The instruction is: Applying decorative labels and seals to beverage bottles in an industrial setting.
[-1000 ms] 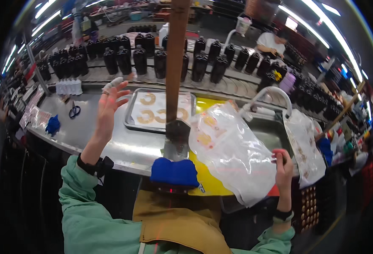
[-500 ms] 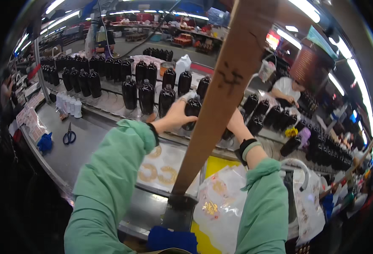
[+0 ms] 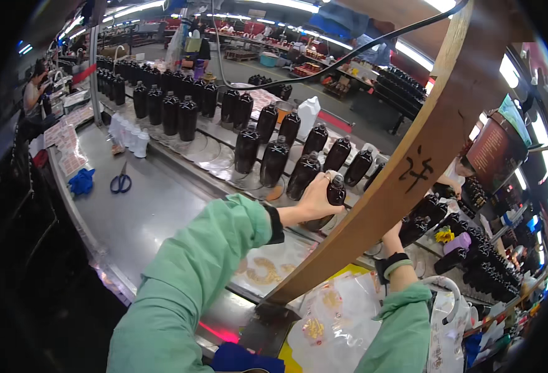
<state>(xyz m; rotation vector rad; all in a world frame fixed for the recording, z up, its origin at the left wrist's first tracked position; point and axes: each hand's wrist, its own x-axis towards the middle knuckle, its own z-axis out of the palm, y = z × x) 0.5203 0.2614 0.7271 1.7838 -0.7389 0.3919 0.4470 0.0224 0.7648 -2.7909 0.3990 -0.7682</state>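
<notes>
My left hand [image 3: 313, 202] is wrapped round a dark, glossy bottle [image 3: 336, 191], its thumb across the near side and its fingers toward the top. Beyond the slanting wooden post [image 3: 389, 180], my right hand [image 3: 393, 239] shows only in part. The post hides its fingers and whatever they touch. Similar dark bottles [image 3: 275, 163] stand upright in rows just beyond my left hand. Below my hands lie a sheet with gold ring-shaped patterns [image 3: 262, 271] and clear-and-white sheets with gold and red prints [image 3: 348, 320].
The post rises between my arms. On the metal bench [image 3: 162, 202] at left lie scissors [image 3: 121, 181], a blue cloth [image 3: 82, 181] and several small white bottles [image 3: 141, 144]. A black cable [image 3: 348, 51] hangs overhead. Another person's arm [image 3: 451, 181] reaches in at right.
The view has turned and tilted, so the bottles and post appear shifted and slanted. My left hand stays on a bottle. My right hand remains partly behind the post.
</notes>
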